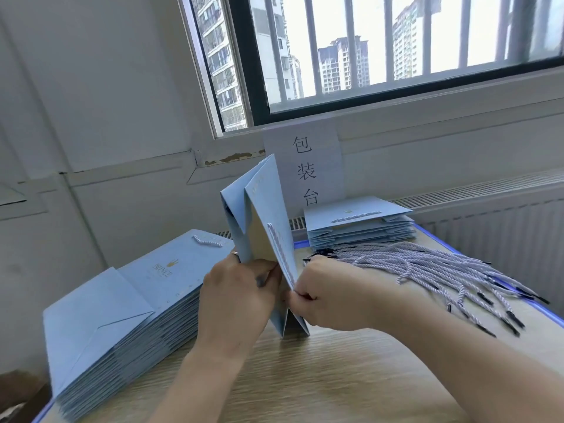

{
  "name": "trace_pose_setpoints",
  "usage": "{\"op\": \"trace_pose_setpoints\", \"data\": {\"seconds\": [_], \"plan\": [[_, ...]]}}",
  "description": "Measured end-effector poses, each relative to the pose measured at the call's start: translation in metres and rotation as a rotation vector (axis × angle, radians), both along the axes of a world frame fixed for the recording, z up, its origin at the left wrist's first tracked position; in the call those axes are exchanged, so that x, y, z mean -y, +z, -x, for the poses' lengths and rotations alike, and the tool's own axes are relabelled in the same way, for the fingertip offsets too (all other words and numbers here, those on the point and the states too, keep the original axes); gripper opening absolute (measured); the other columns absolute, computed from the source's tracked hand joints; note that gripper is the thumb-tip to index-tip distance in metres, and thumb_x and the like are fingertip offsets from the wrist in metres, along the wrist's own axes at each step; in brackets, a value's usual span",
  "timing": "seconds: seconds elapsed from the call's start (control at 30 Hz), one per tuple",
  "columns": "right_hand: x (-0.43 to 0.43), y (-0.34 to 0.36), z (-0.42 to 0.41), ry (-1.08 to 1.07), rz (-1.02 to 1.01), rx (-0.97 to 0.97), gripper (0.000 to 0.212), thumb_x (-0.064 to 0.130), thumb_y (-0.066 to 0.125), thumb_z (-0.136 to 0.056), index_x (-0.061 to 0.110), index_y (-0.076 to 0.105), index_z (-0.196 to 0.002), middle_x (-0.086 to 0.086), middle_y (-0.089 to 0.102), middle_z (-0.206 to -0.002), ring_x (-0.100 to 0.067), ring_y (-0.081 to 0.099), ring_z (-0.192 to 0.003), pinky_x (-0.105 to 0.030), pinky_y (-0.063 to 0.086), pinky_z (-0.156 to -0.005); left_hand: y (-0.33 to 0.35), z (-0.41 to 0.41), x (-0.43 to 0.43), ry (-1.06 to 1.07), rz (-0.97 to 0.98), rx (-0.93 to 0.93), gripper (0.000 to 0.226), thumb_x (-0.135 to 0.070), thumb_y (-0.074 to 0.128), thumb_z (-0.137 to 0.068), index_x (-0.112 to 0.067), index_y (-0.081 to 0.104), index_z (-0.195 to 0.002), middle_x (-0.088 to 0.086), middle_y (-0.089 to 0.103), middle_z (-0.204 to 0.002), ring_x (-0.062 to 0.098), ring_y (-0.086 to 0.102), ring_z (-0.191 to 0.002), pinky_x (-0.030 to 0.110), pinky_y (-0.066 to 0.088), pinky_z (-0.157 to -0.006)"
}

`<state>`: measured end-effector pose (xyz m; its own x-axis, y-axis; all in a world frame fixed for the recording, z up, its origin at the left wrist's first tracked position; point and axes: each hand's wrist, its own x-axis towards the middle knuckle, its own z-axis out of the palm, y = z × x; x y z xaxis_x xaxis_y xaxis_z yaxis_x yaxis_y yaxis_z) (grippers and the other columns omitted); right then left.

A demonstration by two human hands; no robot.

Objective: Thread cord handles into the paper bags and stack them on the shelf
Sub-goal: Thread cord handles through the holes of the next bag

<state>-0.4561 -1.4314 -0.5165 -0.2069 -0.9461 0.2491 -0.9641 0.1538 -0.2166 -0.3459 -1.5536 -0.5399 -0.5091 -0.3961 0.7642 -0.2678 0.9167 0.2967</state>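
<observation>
Blue bag point(265, 209) pinched in left grip point(235, 297) and right grip point(323, 294), between stack point(122, 309) and cords point(427, 270)

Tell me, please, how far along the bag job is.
Done: top bags of the left stack and far stack look threaded. In hand: left hand and right hand hold an upright bag with one cord fitted. Left: a pile of loose cords waits.
</observation>
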Motion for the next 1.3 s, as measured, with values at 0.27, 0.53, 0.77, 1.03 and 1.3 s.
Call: {"op": "trace_pose_setpoints", "data": {"seconds": [0.27,0.53,0.77,1.03,1.3], "plan": [[0.005,-0.005,0.001,0.015,0.027,0.148,0.046,0.021,0.048,-0.097,0.000,0.046,-0.055,-0.011,0.039,-0.055,-0.019,0.025,-0.045,-0.029,0.026,-0.047,0.012,-0.012,-0.007,0.013,0.125,-0.179,0.029,-0.037,0.053,-0.088,-0.022,0.074,-0.076,-0.009,0.067,-0.078,0.021,0.050,-0.044,0.030,0.043,-0.046],[0.006,-0.007,0.000,0.012,0.047,0.183,0.049,0.019,0.049,-0.094,0.008,0.031,-0.049,-0.011,0.037,-0.055,-0.021,0.022,-0.048,-0.029,0.023,-0.047,0.007,-0.002,-0.004,-0.005,0.033,-0.152,0.034,-0.036,0.056,-0.082,-0.022,0.057,-0.051,-0.004,0.040,-0.047,0.024,0.036,-0.046,0.029,0.032,-0.045],[0.006,-0.006,0.000,0.019,0.043,0.218,0.050,0.018,0.049,-0.094,0.008,0.031,-0.049,-0.013,0.038,-0.056,-0.018,0.021,-0.047,-0.030,0.022,-0.045,0.000,0.000,0.000,0.034,0.002,-0.003,0.040,-0.045,0.046,-0.080,-0.023,0.040,-0.047,0.002,0.032,-0.043,0.025,0.029,-0.049,0.029,0.029,-0.046],[0.004,-0.006,0.002,0.027,0.064,0.245,0.047,0.020,0.049,-0.095,0.002,0.042,-0.053,-0.032,0.053,-0.068,-0.017,0.026,-0.046,-0.034,0.025,-0.046,0.009,-0.011,-0.003,0.013,0.098,-0.123,0.032,-0.040,0.048,-0.087,-0.025,0.062,-0.063,-0.010,0.031,-0.047,0.014,0.032,-0.042,0.023,0.023,-0.048],[0.003,-0.005,0.002,0.039,0.052,0.219,0.048,0.023,0.048,-0.098,-0.012,0.055,-0.066,-0.011,0.038,-0.053,-0.017,0.023,-0.042,-0.031,0.027,-0.049,0.005,-0.010,-0.004,0.020,0.056,0.016,0.023,-0.034,0.055,-0.081,-0.024,0.063,-0.062,-0.005,0.038,-0.047,0.017,0.041,-0.045,0.025,0.033,-0.044]]}}
